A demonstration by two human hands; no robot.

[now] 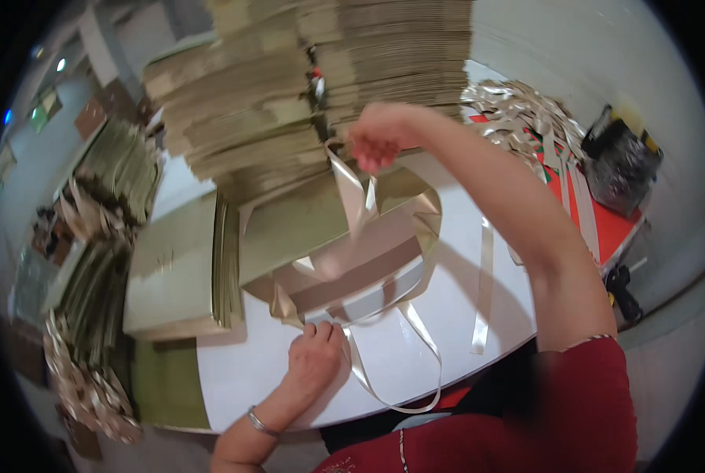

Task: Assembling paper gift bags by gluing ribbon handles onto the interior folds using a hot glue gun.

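An olive-gold paper bag (305, 221) lies in front of me with its mouth open toward me. A cream satin ribbon (348, 180) rises from the bag's far side to my right hand (381, 135), which is raised, closed on it and slightly blurred by motion. At the near rim, my left hand (318, 355) has its fingers curled over the bag's edge; the thumb is hidden. Beside that hand, a second ribbon loop (437, 359) hangs from the near rim onto the white tabletop (266, 386).
Tall stacks of flat folded bags (407, 63) rise behind the bag. More folded bags (175, 264) stand at the left, some with dangling ribbons (84, 386). A loose ribbon strip (483, 292) lies at right, near a ribbon pile (518, 110) and a black plastic-wrapped bundle (624, 165).
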